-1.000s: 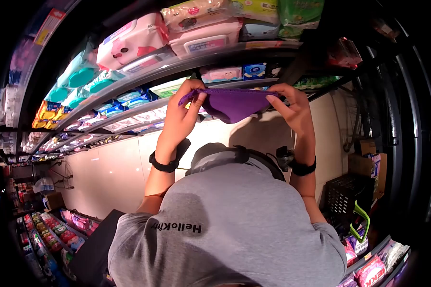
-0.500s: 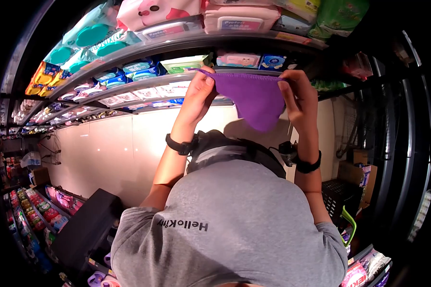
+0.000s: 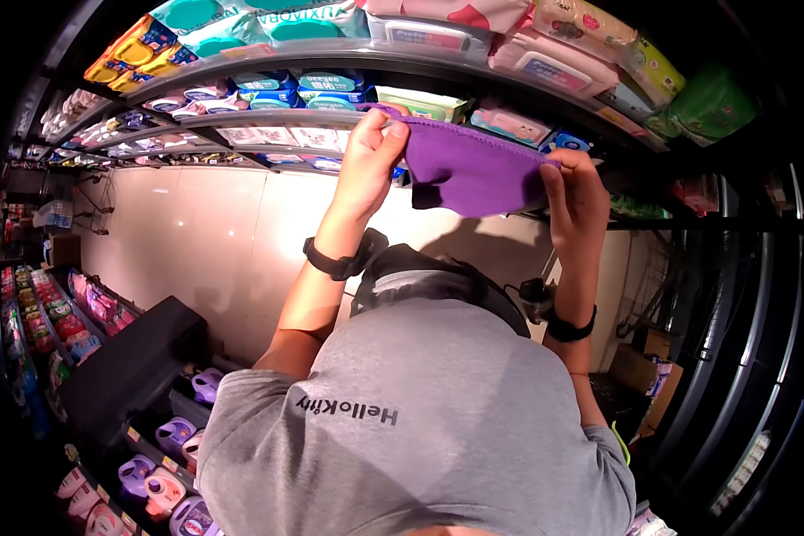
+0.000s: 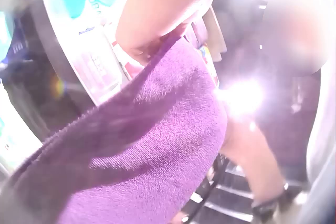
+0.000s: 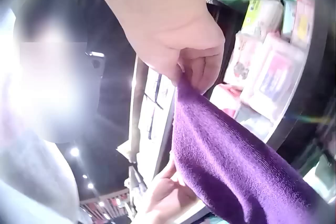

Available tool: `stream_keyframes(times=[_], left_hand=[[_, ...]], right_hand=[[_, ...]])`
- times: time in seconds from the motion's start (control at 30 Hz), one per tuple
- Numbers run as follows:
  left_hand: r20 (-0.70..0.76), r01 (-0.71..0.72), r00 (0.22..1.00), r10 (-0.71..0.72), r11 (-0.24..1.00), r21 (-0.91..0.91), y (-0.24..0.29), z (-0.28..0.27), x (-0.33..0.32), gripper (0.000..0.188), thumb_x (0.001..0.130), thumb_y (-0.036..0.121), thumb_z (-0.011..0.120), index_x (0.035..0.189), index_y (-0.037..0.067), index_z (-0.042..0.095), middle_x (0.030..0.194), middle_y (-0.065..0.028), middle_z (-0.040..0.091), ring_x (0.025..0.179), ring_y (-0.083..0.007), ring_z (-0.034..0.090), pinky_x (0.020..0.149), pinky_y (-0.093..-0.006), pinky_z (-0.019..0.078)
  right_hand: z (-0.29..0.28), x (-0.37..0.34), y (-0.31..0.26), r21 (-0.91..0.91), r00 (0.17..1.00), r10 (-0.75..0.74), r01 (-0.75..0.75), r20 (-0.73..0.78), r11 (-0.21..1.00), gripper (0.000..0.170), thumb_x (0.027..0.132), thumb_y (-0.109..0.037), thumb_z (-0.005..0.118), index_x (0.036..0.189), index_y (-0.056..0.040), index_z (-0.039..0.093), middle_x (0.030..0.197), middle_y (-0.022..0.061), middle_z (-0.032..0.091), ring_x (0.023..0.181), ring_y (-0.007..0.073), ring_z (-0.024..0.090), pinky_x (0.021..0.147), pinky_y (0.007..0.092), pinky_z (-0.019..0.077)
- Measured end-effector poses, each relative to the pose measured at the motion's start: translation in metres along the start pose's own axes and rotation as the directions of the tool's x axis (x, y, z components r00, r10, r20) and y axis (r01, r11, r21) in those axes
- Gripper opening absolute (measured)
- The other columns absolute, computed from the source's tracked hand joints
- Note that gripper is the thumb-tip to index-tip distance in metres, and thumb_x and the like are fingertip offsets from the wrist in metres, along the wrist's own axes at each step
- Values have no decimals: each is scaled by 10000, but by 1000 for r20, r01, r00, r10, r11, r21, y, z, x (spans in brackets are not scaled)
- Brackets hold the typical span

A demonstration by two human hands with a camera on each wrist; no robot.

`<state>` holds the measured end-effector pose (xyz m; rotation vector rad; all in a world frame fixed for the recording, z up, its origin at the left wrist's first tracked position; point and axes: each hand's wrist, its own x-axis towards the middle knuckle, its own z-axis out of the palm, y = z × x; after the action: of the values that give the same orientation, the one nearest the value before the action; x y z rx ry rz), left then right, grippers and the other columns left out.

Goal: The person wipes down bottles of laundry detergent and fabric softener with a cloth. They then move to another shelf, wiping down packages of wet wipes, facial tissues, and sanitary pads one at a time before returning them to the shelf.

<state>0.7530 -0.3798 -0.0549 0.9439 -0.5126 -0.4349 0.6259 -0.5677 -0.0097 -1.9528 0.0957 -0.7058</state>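
A purple terry towel point(image 3: 478, 170) is stretched between my two hands in front of my chest, its top edge sloping down to the right. My left hand point(image 3: 372, 161) pinches it near the upper left corner, thumb on the near side, and a short tail of edge sticks out past the fingers. At the upper right corner my right hand point(image 3: 581, 196) pinches the towel between thumb and fingers. In the left wrist view the fuzzy towel point(image 4: 157, 145) drapes down from the left hand point(image 4: 168, 19). The right wrist view has the towel point(image 5: 231, 150) gathered at the right fingertips.
Beyond the towel, shelves point(image 3: 366, 55) hold packs of wipes, including a green pack point(image 3: 420, 103) close behind it. Pale floor tiles point(image 3: 188, 219) lie below. Purple bottles point(image 3: 177, 436) stand on a rack at lower left, and a cardboard box point(image 3: 639, 371) is at right.
Both hands have shifted right and slightly up in the head view, the towel now spread wider with its top edge tilted. The shelves have swung rightward in view. Both hands keep hold.
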Motion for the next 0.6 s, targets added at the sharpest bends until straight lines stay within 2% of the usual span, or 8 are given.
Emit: stream_keyframes(times=[0.07,0.1,0.2,0.27,0.4,0.5,0.57,0.6], left_hand=[[71,24,997,-5,960,-280,6,-4,0,303,839,311,570,971,55,474,838,-28,571,795,-108,562,745,-226,441],[300,79,953,38,927,-367,-3,-23,4,585,748,499,609,1064,28,467,929,-62,583,864,-152,572,777,-262,442],[454,232,876,-165,968,-95,4,-12,3,1127,475,749,622,1267,-4,346,1213,-137,466,1114,-211,458,912,-316,363],[550,323,809,-208,939,-119,-29,-29,-4,1111,505,702,653,1294,-2,313,1259,-124,420,1155,-192,408,938,-308,323],[887,628,365,-284,778,-9,-46,-16,-7,1068,511,393,820,1326,-9,260,1236,-78,445,1129,-160,425,963,-292,272],[809,658,506,-298,740,-139,-47,-10,-12,757,686,255,732,1279,-21,351,1175,-91,507,1070,-155,486,928,-286,346],[628,561,746,-220,717,-415,-66,-12,-24,437,766,135,637,1133,-38,473,1059,-77,567,999,-152,532,890,-274,394],[583,520,786,-207,732,-441,-62,-14,-30,399,772,110,608,1118,-41,478,1049,-80,569,992,-157,536,886,-276,397]], right_hand=[[4,0,-21,179,997,72,-74,22,981,101,877,-130,526,903,-34,511,644,-56,423,572,12,345,507,154,273],[5,1,-30,270,993,113,-119,39,955,103,881,-133,520,914,-37,504,683,-67,419,599,8,342,520,148,266],[11,5,-44,448,989,142,-148,47,882,96,888,-140,507,928,-52,504,739,-71,418,646,1,340,549,144,260],[12,8,-57,478,983,169,-185,75,859,107,895,-163,498,918,-60,509,735,-75,431,637,-8,349,544,139,256],[21,12,-63,564,962,270,-240,31,790,98,892,-170,502,913,-79,532,735,-87,478,589,-20,358,500,142,250],[18,5,-63,538,917,399,-333,-8,775,98,887,-165,510,920,-80,545,738,-86,484,587,-29,358,497,140,246],[20,0,-65,479,887,459,-381,-54,791,94,884,-150,508,924,-75,549,746,-88,482,565,-31,345,471,136,225],[18,-3,-65,459,891,453,-388,-35,799,98,887,-145,500,924,-65,544,743,-86,483,562,-31,345,467,134,224]])
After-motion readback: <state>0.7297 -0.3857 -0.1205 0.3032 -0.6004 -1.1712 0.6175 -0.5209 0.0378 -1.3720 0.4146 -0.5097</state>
